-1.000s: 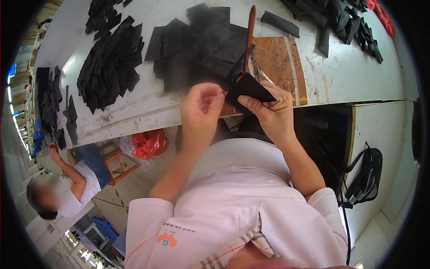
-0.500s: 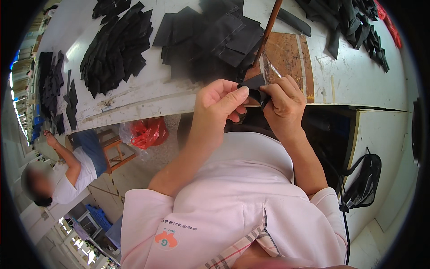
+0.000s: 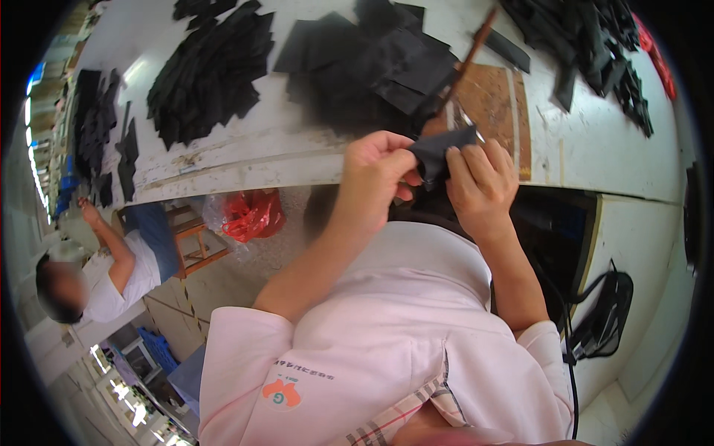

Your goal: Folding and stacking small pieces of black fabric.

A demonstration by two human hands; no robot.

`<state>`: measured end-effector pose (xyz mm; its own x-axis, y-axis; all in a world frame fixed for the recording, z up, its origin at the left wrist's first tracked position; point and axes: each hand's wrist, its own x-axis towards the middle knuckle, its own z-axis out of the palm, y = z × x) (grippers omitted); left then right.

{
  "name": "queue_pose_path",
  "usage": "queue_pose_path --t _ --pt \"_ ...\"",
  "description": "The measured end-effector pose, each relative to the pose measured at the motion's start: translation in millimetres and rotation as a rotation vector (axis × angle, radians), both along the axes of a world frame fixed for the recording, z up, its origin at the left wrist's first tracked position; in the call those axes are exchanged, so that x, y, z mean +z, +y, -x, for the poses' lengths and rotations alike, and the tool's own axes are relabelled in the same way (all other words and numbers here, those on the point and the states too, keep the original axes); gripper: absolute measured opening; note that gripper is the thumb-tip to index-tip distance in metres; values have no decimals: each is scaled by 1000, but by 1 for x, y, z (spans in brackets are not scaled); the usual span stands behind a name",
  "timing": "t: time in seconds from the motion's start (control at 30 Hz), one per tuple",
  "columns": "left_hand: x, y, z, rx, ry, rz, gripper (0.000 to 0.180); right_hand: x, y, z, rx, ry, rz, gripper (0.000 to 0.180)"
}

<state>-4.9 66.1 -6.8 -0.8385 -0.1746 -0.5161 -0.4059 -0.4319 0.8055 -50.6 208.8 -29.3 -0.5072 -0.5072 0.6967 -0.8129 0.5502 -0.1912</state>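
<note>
Between my two hands, at the table's near edge, is a small piece of black fabric (image 3: 440, 152). My left hand (image 3: 381, 165) pinches its left side between thumb and fingers. On the other side, my right hand (image 3: 483, 175) grips it with curled fingers; the fingertips are partly hidden. A slim brown stick (image 3: 473, 53) slants up just beyond the fabric, beside a worn brown board (image 3: 483, 97) on the table. Close behind my hands lies a loose heap of flat black fabric pieces (image 3: 372, 59).
More black fabric piles lie on the white table (image 3: 245, 169), one at the left (image 3: 212, 74) and one at the far right (image 3: 595, 44). Under the table edge a red plastic bag (image 3: 253, 215) sits near a wooden stool (image 3: 195, 241). Another person (image 3: 123, 271) is at the left. A black bag (image 3: 606, 316) hangs at the right.
Both hands have shifted slightly right in the picture with the fabric, which now spreads wider between them. My right-hand fingers have changed their hold. The whole view has moved a little.
</note>
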Motion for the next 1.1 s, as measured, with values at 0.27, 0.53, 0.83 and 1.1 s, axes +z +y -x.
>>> queue_pose_path --t 0.27,0.53,0.83,1.1 --pt "-5 10 -4 -35 400 568 6 23 2 -15 179 -883 421 41" --pt "-9 15 -4 53 594 1111 7 21 -16 -14 42 -499 220 11" --pt "5 -11 4 -120 261 -437 18 14 -5 -3 249 -1549 981 8" --pt "-14 5 6 158 513 482 15 7 -17 -6 443 -1809 1130 18"
